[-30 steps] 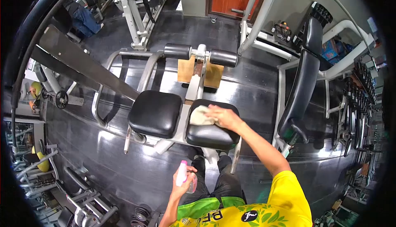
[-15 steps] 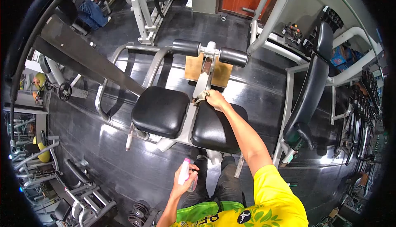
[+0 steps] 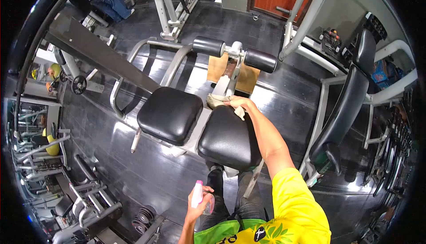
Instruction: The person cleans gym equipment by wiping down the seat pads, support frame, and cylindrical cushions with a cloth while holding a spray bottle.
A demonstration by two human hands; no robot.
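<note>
My right hand (image 3: 239, 103) is closed on a pale cloth (image 3: 217, 101) at the far edge of the right black seat pad (image 3: 228, 140), beside the metal frame. Part of the cloth hangs out below the hand. The left seat pad (image 3: 170, 115) lies across the light central beam (image 3: 203, 128). Low in the view, my left hand (image 3: 198, 203) grips a spray bottle (image 3: 197, 193) with a pink and white top, held in front of my legs.
Two black foam rollers (image 3: 261, 60) stand beyond the pads, above a wooden board (image 3: 247, 79). A padded bench (image 3: 339, 111) is at the right. Other machines and weight plates (image 3: 144, 217) are around. A person in jeans (image 3: 114, 4) is at the upper left.
My right hand and the cloth have gone from the top of the right pad to its far edge by the frame. The view has shifted somewhat. My left hand still holds the bottle.
</note>
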